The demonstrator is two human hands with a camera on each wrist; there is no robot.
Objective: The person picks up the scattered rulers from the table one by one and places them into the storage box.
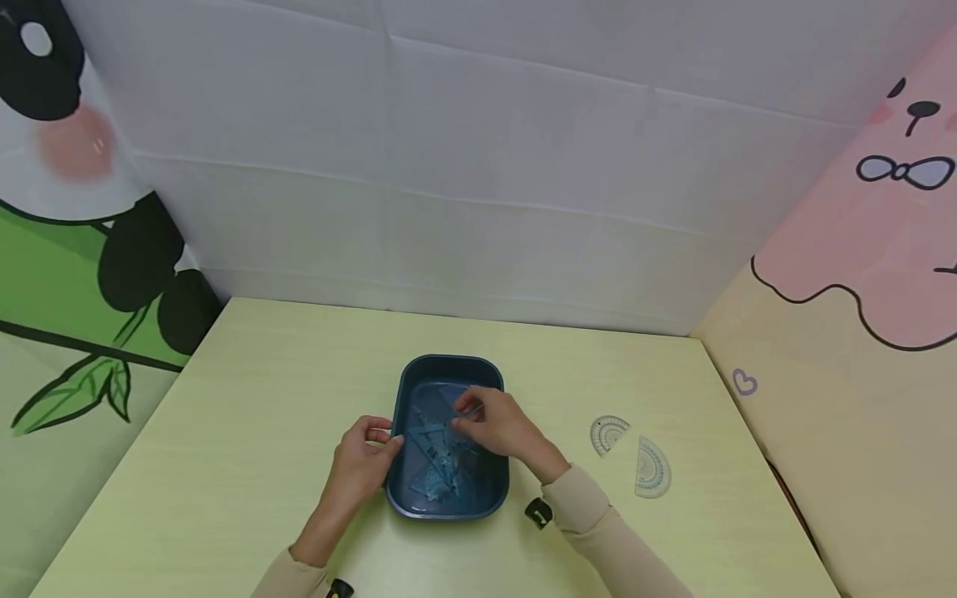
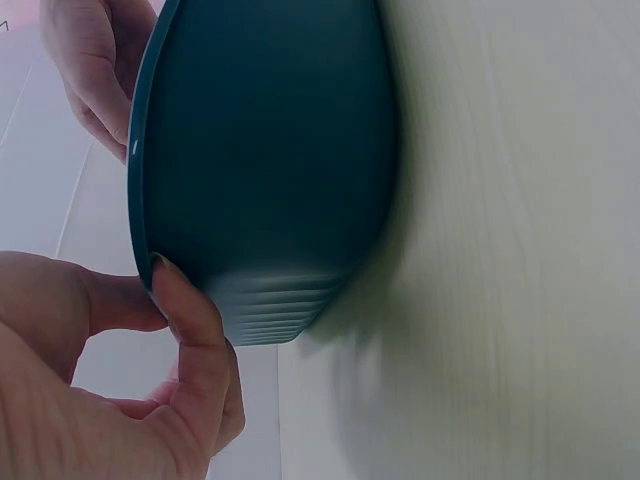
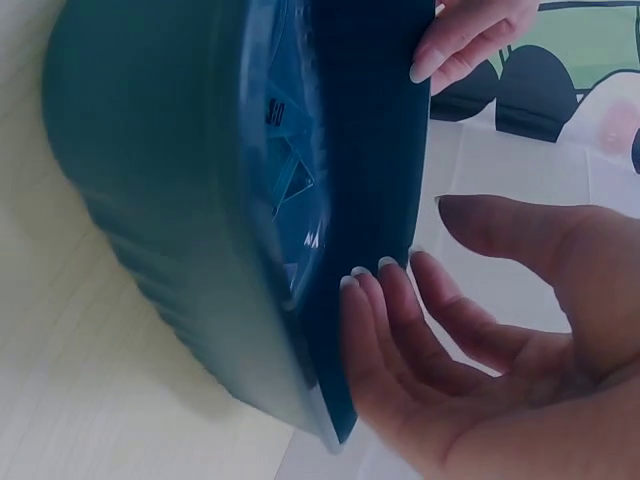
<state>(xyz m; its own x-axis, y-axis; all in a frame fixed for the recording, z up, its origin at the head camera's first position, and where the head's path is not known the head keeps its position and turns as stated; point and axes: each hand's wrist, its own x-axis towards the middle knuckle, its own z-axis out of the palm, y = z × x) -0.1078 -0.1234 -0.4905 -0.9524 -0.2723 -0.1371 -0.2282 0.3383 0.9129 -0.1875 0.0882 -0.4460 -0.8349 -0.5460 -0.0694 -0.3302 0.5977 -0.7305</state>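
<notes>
Near the middle of a pale yellow tabletop (image 1: pixel 299 374) stands a blue bin (image 1: pixel 482 490) with rounded corners, its open side up. Inside lies a loose jumble of clear plastic pieces (image 1: pixel 441 469); some look like set squares or rulers, and a few carry printed marks.

A person's left hand (image 1: pixel 361 465) pinches the bin's left rim between thumb and fingers. The right hand (image 1: pixel 497 423) hovers over the right side of the bin, its fingers softly bent and apart from the thumb; nothing can be seen in its grasp. The step in hand looks like reaching in for a piece while the other hand steadies the bin. Taking one out would call for lowering the right fingertips to a single thin edge, pinching it and lifting it free without dragging its neighbours.

To the right of the bin, well apart from it, lie a smaller protractor (image 1: pixel 609 433) and, just beside it, a larger protractor (image 1: pixel 654 468), both clear. Beyond the table hangs a white backdrop (image 1: pixel 449 166); a pink cartoon animal (image 1: pixel 923 141) decorates the right wall.
</notes>
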